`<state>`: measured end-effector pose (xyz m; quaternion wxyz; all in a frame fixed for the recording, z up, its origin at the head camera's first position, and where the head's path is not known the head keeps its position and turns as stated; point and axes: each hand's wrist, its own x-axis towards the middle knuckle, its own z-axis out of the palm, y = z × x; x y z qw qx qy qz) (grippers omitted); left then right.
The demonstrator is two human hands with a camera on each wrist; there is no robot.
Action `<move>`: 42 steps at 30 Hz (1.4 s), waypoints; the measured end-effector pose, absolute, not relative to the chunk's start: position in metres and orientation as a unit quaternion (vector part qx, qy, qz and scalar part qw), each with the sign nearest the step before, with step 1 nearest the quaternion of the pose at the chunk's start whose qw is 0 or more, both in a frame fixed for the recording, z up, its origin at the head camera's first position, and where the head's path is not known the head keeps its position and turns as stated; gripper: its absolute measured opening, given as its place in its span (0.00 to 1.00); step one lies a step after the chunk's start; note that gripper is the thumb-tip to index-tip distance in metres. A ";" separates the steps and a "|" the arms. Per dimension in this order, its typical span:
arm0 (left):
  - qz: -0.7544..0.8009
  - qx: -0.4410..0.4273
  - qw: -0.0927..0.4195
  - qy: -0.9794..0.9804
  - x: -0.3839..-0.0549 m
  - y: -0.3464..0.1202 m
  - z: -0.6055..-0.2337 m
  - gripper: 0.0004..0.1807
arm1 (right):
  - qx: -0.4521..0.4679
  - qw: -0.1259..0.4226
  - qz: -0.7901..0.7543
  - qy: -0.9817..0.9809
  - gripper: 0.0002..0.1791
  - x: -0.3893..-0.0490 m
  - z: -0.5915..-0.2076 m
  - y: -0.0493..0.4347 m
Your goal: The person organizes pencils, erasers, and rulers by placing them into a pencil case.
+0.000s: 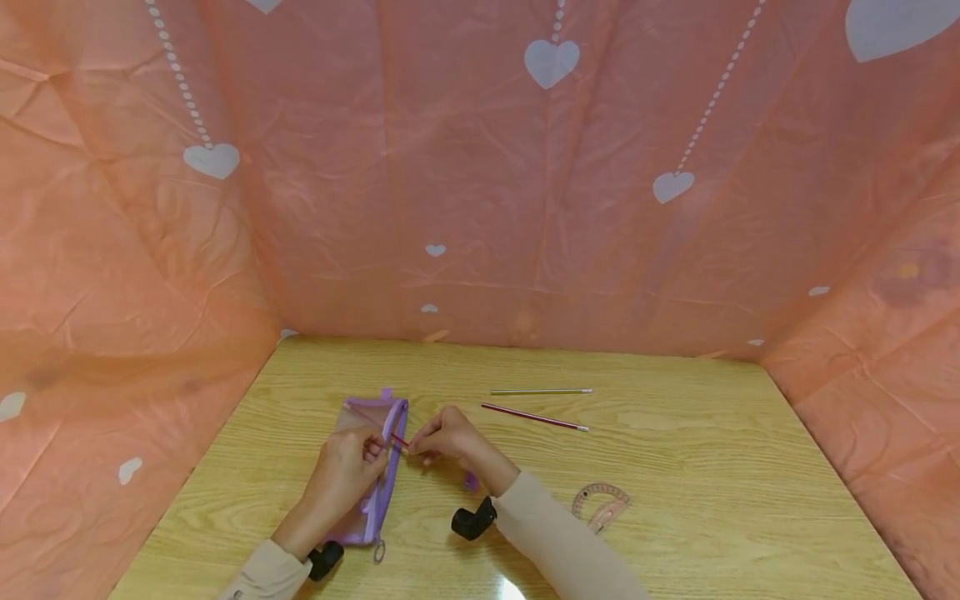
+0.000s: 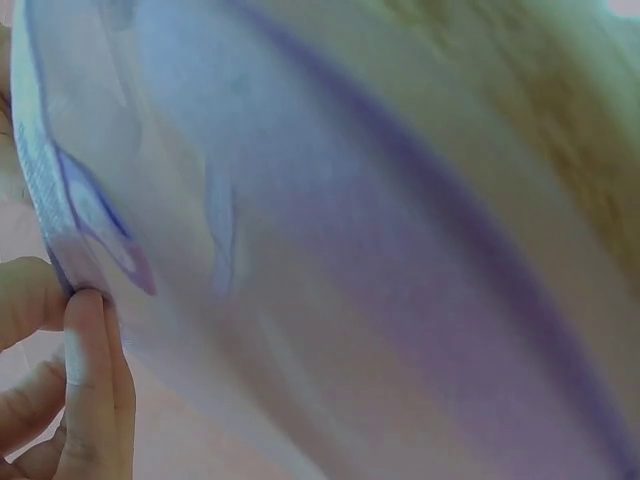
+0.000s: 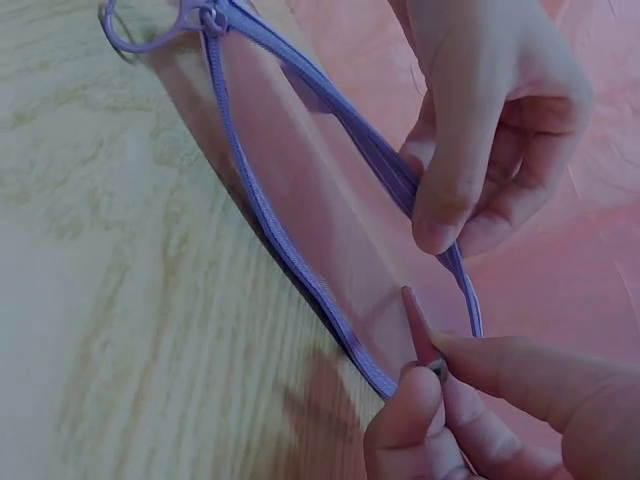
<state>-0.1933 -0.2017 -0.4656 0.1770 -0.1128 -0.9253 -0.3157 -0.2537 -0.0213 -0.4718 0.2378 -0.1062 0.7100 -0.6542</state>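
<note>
A purple see-through zip pencil case [image 1: 352, 533] lies at the left of the table, its zip undone. My left hand [image 1: 347, 467] pinches one zipper edge between thumb and fingers; in the right wrist view this left hand [image 3: 500, 130] holds that purple edge [image 3: 375, 150] up and away from the other. My right hand [image 1: 450, 442] grips a red pencil [image 1: 401, 441] near one end, at the mouth of the case. Seen from the right wrist, the red pencil [image 3: 420, 325] points in between the two zipper edges. The left wrist view is mostly filled by the case's mesh [image 2: 300, 250].
Right of the hands lie a yellowish pencil [image 1: 540, 392] and a dark red pencil [image 1: 534, 416]. A clear protractor [image 1: 600, 500] rests beside the right sleeve. A small purple object [image 1: 471, 481] is partly hidden by the right wrist. Pink sheeting [image 1: 480, 208] surrounds the table's back and sides.
</note>
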 end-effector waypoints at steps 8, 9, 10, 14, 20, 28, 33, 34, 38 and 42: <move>-0.319 -0.115 0.172 -0.925 -0.192 -0.202 -0.464 0.07 | -0.102 0.230 -0.664 0.704 0.04 -0.245 -0.473 -0.028; -0.319 -0.113 0.172 -0.925 -0.192 -0.202 -0.464 0.07 | -0.099 0.230 -0.668 0.701 0.04 -0.243 -0.473 -0.029; -0.317 -0.111 0.172 -0.926 -0.192 -0.202 -0.464 0.07 | -0.096 0.230 -0.671 0.698 0.04 -0.242 -0.474 -0.029; -0.313 -0.101 0.170 -0.929 -0.191 -0.202 -0.464 0.07 | -0.086 0.229 -0.684 0.687 0.04 -0.236 -0.475 -0.032; -0.316 -0.097 0.165 -0.929 -0.192 -0.202 -0.464 0.07 | -0.074 0.228 -0.693 0.680 0.04 -0.232 -0.477 -0.037; -0.310 -0.103 0.176 -0.929 -0.192 -0.202 -0.463 0.07 | -0.071 0.227 -0.696 0.678 0.05 -0.229 -0.476 -0.041; -0.317 -0.101 0.168 -0.928 -0.192 -0.202 -0.462 0.07 | -0.063 0.228 -0.697 0.676 0.04 -0.228 -0.475 -0.041; -0.319 -0.100 0.165 -0.928 -0.192 -0.202 -0.462 0.07 | -0.063 0.230 -0.699 0.674 0.05 -0.228 -0.475 -0.041; -0.319 -0.095 0.160 -0.929 -0.193 -0.202 -0.461 0.06 | -0.064 0.231 -0.708 0.664 0.06 -0.227 -0.475 -0.041; -0.312 -0.098 0.166 -0.930 -0.193 -0.202 -0.462 0.06 | -0.062 0.234 -0.717 0.654 0.07 -0.225 -0.475 -0.042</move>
